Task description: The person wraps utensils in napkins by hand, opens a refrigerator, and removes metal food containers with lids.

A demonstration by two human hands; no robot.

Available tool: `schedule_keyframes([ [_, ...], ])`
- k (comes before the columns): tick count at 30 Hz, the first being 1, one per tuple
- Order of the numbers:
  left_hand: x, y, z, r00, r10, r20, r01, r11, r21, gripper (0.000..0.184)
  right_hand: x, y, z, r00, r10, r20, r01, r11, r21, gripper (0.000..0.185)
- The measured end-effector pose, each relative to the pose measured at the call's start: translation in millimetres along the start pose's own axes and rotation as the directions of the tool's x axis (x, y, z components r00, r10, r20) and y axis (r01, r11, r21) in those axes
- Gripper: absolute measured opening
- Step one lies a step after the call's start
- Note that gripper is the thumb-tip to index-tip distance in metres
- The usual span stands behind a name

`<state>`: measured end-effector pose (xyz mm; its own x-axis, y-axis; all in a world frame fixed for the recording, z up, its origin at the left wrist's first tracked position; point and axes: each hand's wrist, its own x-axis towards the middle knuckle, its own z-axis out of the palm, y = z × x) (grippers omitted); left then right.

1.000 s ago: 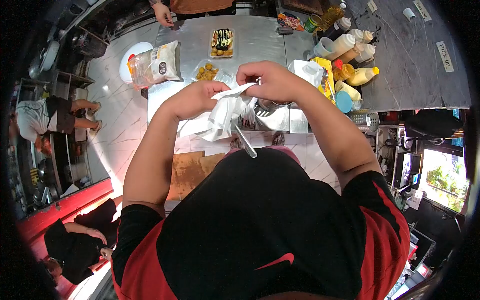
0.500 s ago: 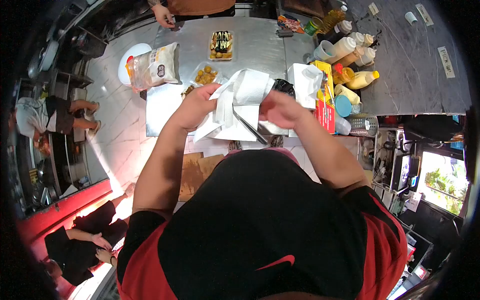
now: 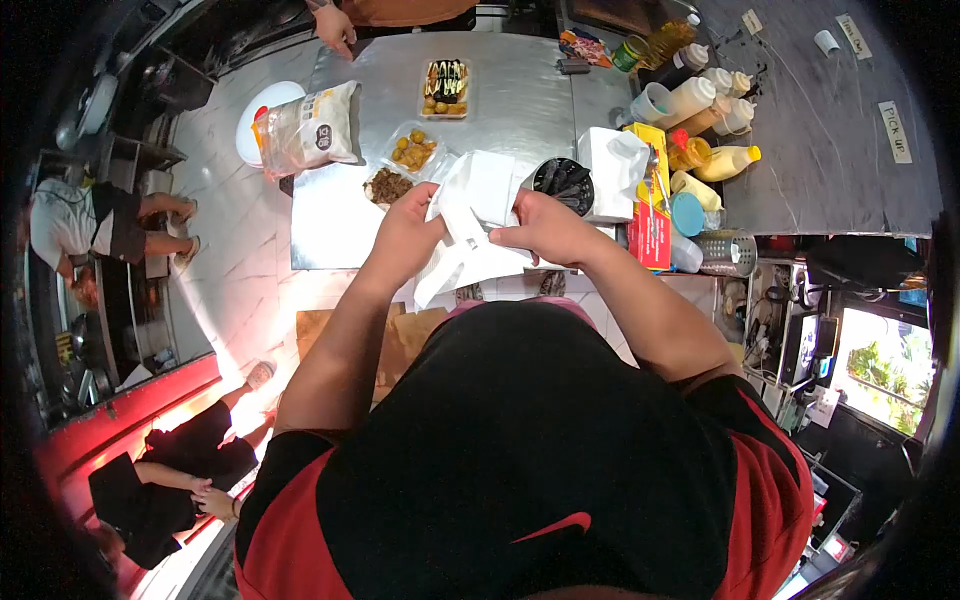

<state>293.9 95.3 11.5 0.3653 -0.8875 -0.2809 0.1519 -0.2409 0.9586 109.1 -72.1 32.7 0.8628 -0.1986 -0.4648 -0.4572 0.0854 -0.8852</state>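
Both hands hold a white paper napkin (image 3: 474, 190) just over the front edge of the steel table. My left hand (image 3: 408, 235) pinches its left side, while my right hand (image 3: 550, 228) closes on the right side with the thumb across the paper. Folds hide whatever lies inside the napkin. Beyond my left hand are a container of shredded brown food (image 3: 387, 186) and a clear tray of golden balls (image 3: 412, 150). A round holder of black plastic cutlery (image 3: 564, 186) stands just beyond my right hand.
On the steel table (image 3: 500, 75) are a long food tray (image 3: 444, 88) and a plastic bag (image 3: 318, 128). Napkins (image 3: 612, 170), a yellow-red box (image 3: 652, 215) and several sauce bottles (image 3: 690, 98) line the right. Another person's hand (image 3: 336, 30) hangs at the far edge.
The black utensil that lay across the napkin is no longer visible. My right hand has moved left onto the paper, which is now folded narrower. The shredded food and cutlery holder show more fully.
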Motion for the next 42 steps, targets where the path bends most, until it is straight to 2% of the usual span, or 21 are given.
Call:
schedule_keyframes([
  [2, 0.5, -6.9, -1.7, 0.997, -0.073, 0.003, 0.072, 0.977, -0.201, 0.035, -5.5, -10.9, 5.0, 0.999, 0.035, -0.012, -0.035, 0.999, 0.002, 0.043],
  [6, -12.8, 3.7, 8.2, 0.983, -0.179, -0.028, 0.144, 0.864, -0.483, 0.037, -10.4, -18.3, 21.6, 0.988, -0.122, -0.091, 0.102, 0.975, -0.198, 0.034],
  [8, -18.7, 0.7, 8.2, 0.986, -0.164, -0.023, 0.135, 0.878, -0.459, 0.034, -4.7, 4.3, 24.1, 0.972, -0.217, -0.084, 0.179, 0.927, -0.328, 0.030],
  [9, -20.8, -2.1, 7.4, 0.987, -0.157, -0.018, 0.133, 0.885, -0.446, 0.032, -8.1, 3.8, 25.3, 0.976, -0.212, -0.042, 0.192, 0.939, -0.287, 0.027],
  [12, -23.9, -15.5, 2.6, 0.998, -0.033, -0.051, 0.026, 0.990, -0.137, 0.027, -1.0, 11.0, 12.0, 0.952, -0.268, 0.144, 0.295, 0.931, -0.216, 0.027],
  [13, -23.4, -20.8, 3.9, 0.998, 0.007, -0.065, -0.014, 0.993, -0.118, 0.027, -2.0, 6.0, 6.7, 0.996, 0.012, 0.086, -0.014, 1.000, 0.024, 0.027],
  [14, -24.7, -26.1, 3.8, 0.997, -0.006, -0.076, -0.003, 0.992, -0.126, 0.027, -1.1, 10.7, 11.3, 0.993, 0.105, 0.048, -0.115, 0.872, 0.475, 0.025],
  [16, -29.4, -23.3, 8.4, 0.995, -0.034, -0.092, 0.020, 0.990, -0.140, 0.027, 4.0, 8.6, 8.0, 0.999, 0.031, -0.013, -0.027, 0.966, 0.258, 0.032],
  [17, -30.3, -21.7, 10.5, 0.996, -0.019, -0.082, 0.007, 0.991, -0.136, 0.026, 8.2, 18.5, 6.4, 0.991, -0.131, -0.015, 0.132, 0.990, 0.052, 0.034],
  [18, -31.3, -20.8, 12.5, 0.997, -0.004, -0.072, -0.006, 0.991, -0.133, 0.026, 11.0, 23.7, 9.7, 0.958, -0.287, 0.017, 0.286, 0.946, -0.153, 0.037],
  [19, -32.6, -20.5, 13.5, 0.998, 0.011, -0.062, -0.019, 0.991, -0.130, 0.026, 12.3, 28.6, 11.2, 0.902, -0.425, 0.082, 0.426, 0.837, -0.343, 0.041],
  [21, -34.7, -23.5, 11.3, 0.996, 0.083, -0.044, -0.088, 0.991, -0.102, 0.025, 2.4, 5.0, 23.2, 0.995, -0.040, 0.090, 0.052, 0.990, -0.132, 0.048],
  [22, -35.3, -24.8, 10.1, 0.992, 0.120, -0.036, -0.123, 0.988, -0.089, 0.025, -2.9, -13.9, 29.7, 0.980, 0.156, 0.127, -0.153, 0.988, -0.032, 0.052],
  [23, -36.6, -24.7, 10.1, 0.994, 0.101, -0.043, -0.106, 0.988, -0.112, 0.025, -3.2, -16.8, 29.7, 0.979, 0.159, 0.131, -0.144, 0.983, -0.112, 0.060],
  [26, -39.9, -26.7, 10.5, 0.997, 0.053, -0.052, -0.061, 0.982, -0.178, 0.024, -6.5, -29.5, 29.5, 0.956, 0.257, 0.143, -0.204, 0.929, -0.308, 0.059],
  [29, -39.3, -31.3, 10.3, 0.999, 0.008, -0.041, -0.017, 0.971, -0.237, 0.025, -2.7, -8.1, 33.5, 0.992, 0.008, 0.129, 0.053, 0.885, -0.463, 0.054],
  [32, -39.2, -29.7, 8.9, 0.998, -0.056, 0.003, 0.055, 0.966, -0.253, 0.025, -0.3, -0.2, 32.0, 0.990, 0.018, 0.138, 0.051, 0.873, -0.486, 0.050],
  [34, -36.7, -35.7, 5.8, 0.994, -0.097, 0.057, 0.107, 0.969, -0.223, 0.023, -11.2, -19.1, 35.0, 0.985, 0.101, 0.140, -0.024, 0.883, -0.469, 0.048],
  [37, -38.2, -28.5, 0.9, 0.970, -0.136, 0.203, 0.211, 0.883, -0.420, 0.022, -14.4, -18.5, 34.2, 0.980, 0.127, 0.155, -0.042, 0.887, -0.461, 0.045],
  [40, -45.9, 6.5, -2.9, 0.905, -0.348, 0.246, 0.425, 0.712, -0.559, 0.025, -13.3, -7.3, 32.4, 0.987, 0.041, 0.154, 0.038, 0.877, -0.478, 0.044],
  [42, -46.5, 0.0, -11.0, 0.899, -0.344, 0.272, 0.433, 0.790, -0.434, 0.025, -13.6, -6.1, 33.1, 0.989, 0.030, 0.146, 0.051, 0.853, -0.519, 0.045],
])
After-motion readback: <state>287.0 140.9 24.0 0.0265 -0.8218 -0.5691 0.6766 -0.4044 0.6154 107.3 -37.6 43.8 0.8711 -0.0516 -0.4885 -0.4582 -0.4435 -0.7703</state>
